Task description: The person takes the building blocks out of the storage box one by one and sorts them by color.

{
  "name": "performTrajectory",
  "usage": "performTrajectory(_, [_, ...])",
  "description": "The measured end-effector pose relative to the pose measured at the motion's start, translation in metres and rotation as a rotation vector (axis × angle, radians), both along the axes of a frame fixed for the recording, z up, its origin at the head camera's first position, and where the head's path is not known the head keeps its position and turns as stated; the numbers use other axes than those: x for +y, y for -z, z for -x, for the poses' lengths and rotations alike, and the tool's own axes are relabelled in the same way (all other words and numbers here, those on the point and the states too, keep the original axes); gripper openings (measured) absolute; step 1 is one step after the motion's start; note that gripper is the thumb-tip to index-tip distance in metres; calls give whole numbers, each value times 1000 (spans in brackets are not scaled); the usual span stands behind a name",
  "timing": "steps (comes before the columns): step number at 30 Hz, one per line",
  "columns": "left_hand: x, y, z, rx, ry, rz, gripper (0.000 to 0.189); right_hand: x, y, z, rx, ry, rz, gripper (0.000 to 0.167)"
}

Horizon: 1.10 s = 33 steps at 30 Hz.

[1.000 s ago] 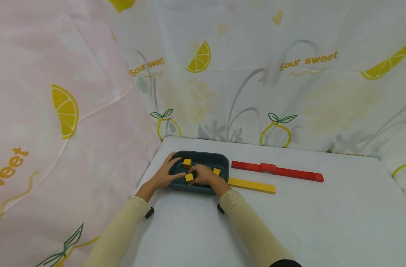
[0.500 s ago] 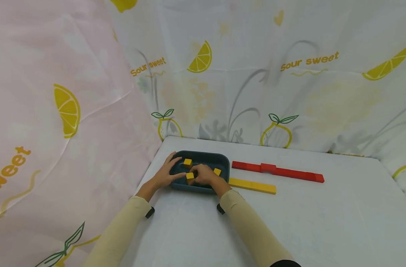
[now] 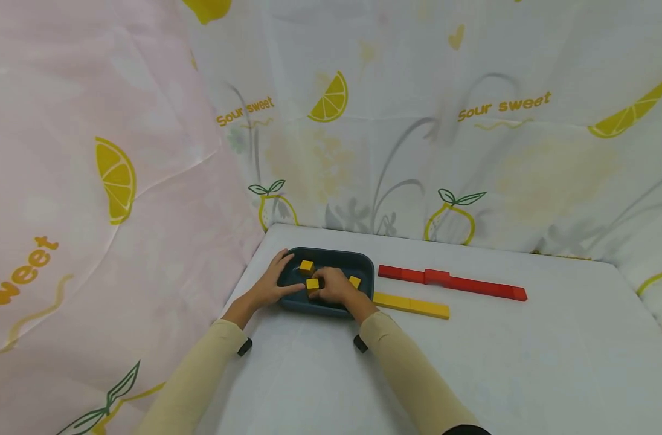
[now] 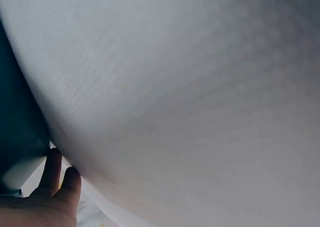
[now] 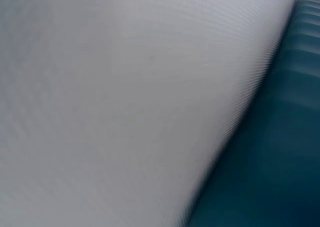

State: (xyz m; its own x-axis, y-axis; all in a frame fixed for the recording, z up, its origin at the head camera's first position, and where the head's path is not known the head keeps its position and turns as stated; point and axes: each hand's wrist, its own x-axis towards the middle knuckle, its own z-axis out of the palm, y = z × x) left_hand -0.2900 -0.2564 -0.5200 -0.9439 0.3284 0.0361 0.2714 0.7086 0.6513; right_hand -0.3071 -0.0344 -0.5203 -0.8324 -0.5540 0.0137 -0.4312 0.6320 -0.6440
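In the head view, a dark blue rectangular tray (image 3: 358, 257) holds yellow blocks. My right hand (image 3: 335, 286) reaches into it over the near side, fingers curled, pinching a yellow block (image 3: 312, 284). My left hand (image 3: 267, 287) lies at the tray's left end with fingers spread and thumb stretched towards that block. Two fingers of the left hand (image 4: 50, 202) show beside the tray's outer wall (image 4: 17, 112) in the left wrist view. Another yellow block (image 3: 306, 266) sits towards the tray's back left, and a third yellow block (image 3: 354, 282) is partly hidden behind my right hand.
Right of the tray lies a yellow row of blocks (image 3: 412, 305). Behind it runs a longer red row (image 3: 472, 285) with one raised piece. The white tabletop (image 3: 527, 350) meets a lemon-print cloth (image 3: 385, 151) at the back and left.
The block in my right hand has shifted slightly away from me and to the right. My left hand stays at the tray's left end. The head view has tilted a little.
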Motion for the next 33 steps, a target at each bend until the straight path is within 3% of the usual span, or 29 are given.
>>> performTrajectory(5, [2, -1, 0, -8, -1, 6, 95, 2, -1, 1, 32, 12, -19, 47])
performTrajectory(9, [4, -1, 1, 14, -5, -8, 95, 4, -5, 3, 127, 40, -12, 46])
performTrajectory(13, [7, 3, 1, -7, 4, 1, 96, 11, -7, 1, 201, 112, 66, 44])
performTrajectory(17, [9, 7, -1, -46, 16, 31, 98, 28, -21, -4, 205, 174, 165, 41])
performTrajectory(22, [7, 7, -3, -26, 23, 18, 96, 62, -60, -16, 204, 128, 210, 39])
performTrajectory(26, [3, 6, -6, -3, 31, 13, 92, 100, -85, -29, 257, 99, 214, 36])
performTrajectory(33, [-3, -2, -5, -9, 36, 32, 93, 181, -86, -43, 233, 216, 180, 37])
